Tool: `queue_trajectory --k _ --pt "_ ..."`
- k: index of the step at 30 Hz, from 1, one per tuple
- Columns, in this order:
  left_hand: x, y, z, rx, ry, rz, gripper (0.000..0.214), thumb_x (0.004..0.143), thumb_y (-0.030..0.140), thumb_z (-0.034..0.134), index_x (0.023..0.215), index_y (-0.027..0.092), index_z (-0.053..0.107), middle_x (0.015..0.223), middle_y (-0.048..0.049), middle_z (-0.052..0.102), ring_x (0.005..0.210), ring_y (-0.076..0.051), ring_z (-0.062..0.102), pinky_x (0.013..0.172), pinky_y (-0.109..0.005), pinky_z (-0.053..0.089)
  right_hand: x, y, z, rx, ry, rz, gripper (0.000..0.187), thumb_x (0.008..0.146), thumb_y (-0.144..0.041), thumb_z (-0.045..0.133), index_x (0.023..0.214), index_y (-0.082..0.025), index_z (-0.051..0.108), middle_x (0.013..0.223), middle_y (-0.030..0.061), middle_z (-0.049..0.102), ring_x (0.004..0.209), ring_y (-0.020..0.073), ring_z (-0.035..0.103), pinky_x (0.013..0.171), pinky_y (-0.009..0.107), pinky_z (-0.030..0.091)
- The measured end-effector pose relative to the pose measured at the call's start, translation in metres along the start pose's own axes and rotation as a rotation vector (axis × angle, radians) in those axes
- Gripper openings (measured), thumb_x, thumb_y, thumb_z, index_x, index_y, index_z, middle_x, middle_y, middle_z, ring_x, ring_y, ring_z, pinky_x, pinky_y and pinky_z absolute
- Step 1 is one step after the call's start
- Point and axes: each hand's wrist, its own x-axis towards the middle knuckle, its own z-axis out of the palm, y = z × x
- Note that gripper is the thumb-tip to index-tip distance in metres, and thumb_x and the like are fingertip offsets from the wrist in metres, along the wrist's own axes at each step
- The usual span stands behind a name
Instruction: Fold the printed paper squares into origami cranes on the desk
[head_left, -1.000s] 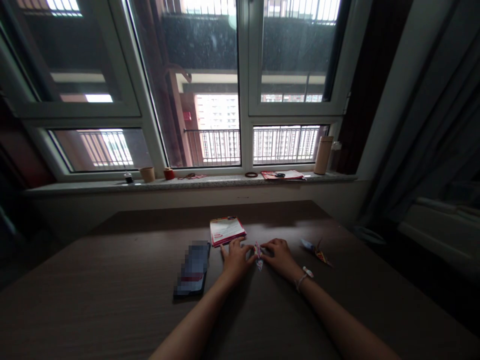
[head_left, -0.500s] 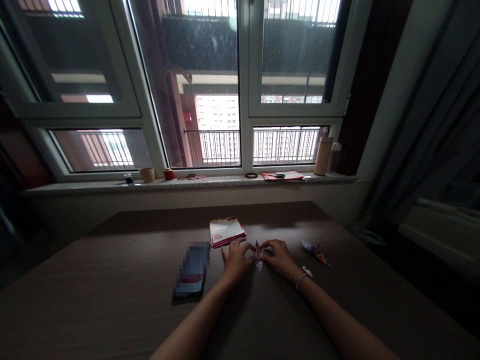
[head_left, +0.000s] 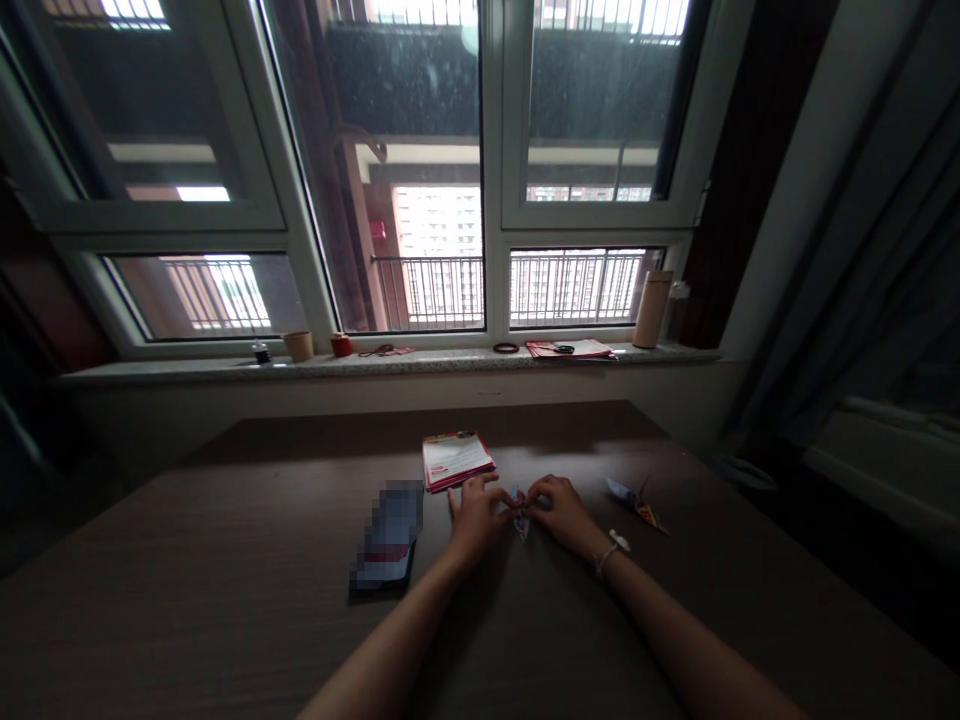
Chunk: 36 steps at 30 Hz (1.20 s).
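Observation:
A small patterned folded paper piece [head_left: 519,512] rests on the dark wooden table [head_left: 225,590] between my two hands. My left hand [head_left: 476,517] pinches its left side with curled fingers. My right hand [head_left: 561,512], a bracelet on its wrist, pinches the right side. Both hands rest on the table. Just beyond my left hand lies a stack of pink-edged paper sheets [head_left: 455,459]. A finished folded paper figure [head_left: 637,503] lies to the right of my right hand.
A phone [head_left: 390,537] lies face up left of my left hand. The window sill [head_left: 450,364] behind the table carries a small cup [head_left: 299,346], a red pot [head_left: 341,345], papers with scissors [head_left: 568,348] and a tall beige bottle [head_left: 649,309].
My fingers have drawn closer together on the folded paper piece. The view has shifted slightly; nothing else on the table has moved.

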Motion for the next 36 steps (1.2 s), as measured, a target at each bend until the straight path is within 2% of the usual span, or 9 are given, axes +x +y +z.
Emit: queue_trajectory --k 3,5,8,10,15,24,30,36 --pt "0.000 -0.006 0.000 0.013 -0.009 0.090 0.007 0.079 0.030 0.070 0.081 0.033 0.076 0.134 -0.0021 0.056 0.130 -0.026 0.042 0.112 -0.061 0.015 -0.001 -0.004 -0.003 0.016 -0.021 -0.031 0.006 0.073 -0.022 0.067 0.076 -0.022 0.072 0.098 0.0041 0.068 0.102 0.0212 0.056 0.093 0.032 0.038" --pt "0.000 -0.009 -0.001 0.035 -0.019 0.139 0.007 0.079 0.032 0.070 0.082 0.034 0.076 0.133 -0.0013 0.057 0.130 -0.027 0.042 0.112 -0.063 0.013 -0.003 -0.009 -0.005 0.014 -0.023 -0.045 0.007 0.073 -0.021 0.065 0.075 -0.022 0.071 0.098 0.0036 0.068 0.103 0.0212 0.056 0.096 0.035 0.036" --pt "-0.001 -0.011 -0.002 0.063 -0.012 0.160 0.008 0.079 0.033 0.070 0.084 0.035 0.076 0.133 -0.0009 0.057 0.130 -0.028 0.042 0.111 -0.065 0.011 -0.007 -0.016 -0.009 -0.034 -0.013 -0.031 0.013 0.077 -0.022 0.060 0.082 -0.026 0.072 0.103 0.0019 0.069 0.110 0.0234 0.053 0.108 0.048 0.021" --pt "-0.001 -0.010 -0.001 0.071 -0.007 0.160 0.007 0.079 0.032 0.070 0.083 0.034 0.075 0.133 -0.0010 0.057 0.130 -0.027 0.043 0.111 -0.066 0.011 -0.009 -0.020 -0.011 -0.060 -0.017 -0.015 0.016 0.079 -0.023 0.059 0.086 -0.028 0.073 0.105 0.0022 0.070 0.113 0.0240 0.052 0.111 0.055 0.012" --pt "-0.001 -0.010 0.001 0.072 -0.004 0.181 0.007 0.080 0.031 0.069 0.084 0.033 0.075 0.134 -0.0008 0.056 0.129 -0.027 0.043 0.112 -0.065 0.011 -0.010 -0.022 -0.012 -0.092 -0.045 -0.036 0.019 0.080 -0.022 0.058 0.087 -0.029 0.074 0.105 0.0024 0.071 0.119 0.0243 0.050 0.113 0.056 0.000" --pt "-0.002 -0.007 -0.001 0.125 -0.021 0.227 0.011 0.079 0.025 0.068 0.084 0.032 0.074 0.136 -0.0009 0.055 0.132 -0.026 0.040 0.114 -0.062 0.008 -0.009 -0.022 -0.012 -0.112 -0.075 -0.043 0.023 0.084 -0.022 0.054 0.084 -0.030 0.075 0.102 0.0003 0.074 0.117 0.0243 0.051 0.112 0.059 -0.004" --pt "-0.003 -0.004 -0.004 0.153 -0.028 0.253 0.011 0.081 0.025 0.066 0.084 0.032 0.074 0.135 -0.0009 0.056 0.132 -0.026 0.041 0.113 -0.065 0.007 -0.009 -0.025 -0.013 -0.151 -0.093 -0.032 0.022 0.083 -0.022 0.055 0.084 -0.031 0.076 0.104 -0.0001 0.074 0.118 0.0259 0.049 0.112 0.059 -0.005" --pt "-0.001 -0.002 -0.012 0.202 -0.082 0.221 0.012 0.082 0.028 0.067 0.089 0.034 0.075 0.145 -0.0018 0.048 0.136 -0.029 0.036 0.112 -0.066 0.007 -0.010 -0.029 -0.018 -0.224 -0.110 -0.091 0.024 0.084 -0.019 0.055 0.083 -0.031 0.075 0.099 -0.0016 0.074 0.115 0.0268 0.050 0.109 0.064 -0.011"
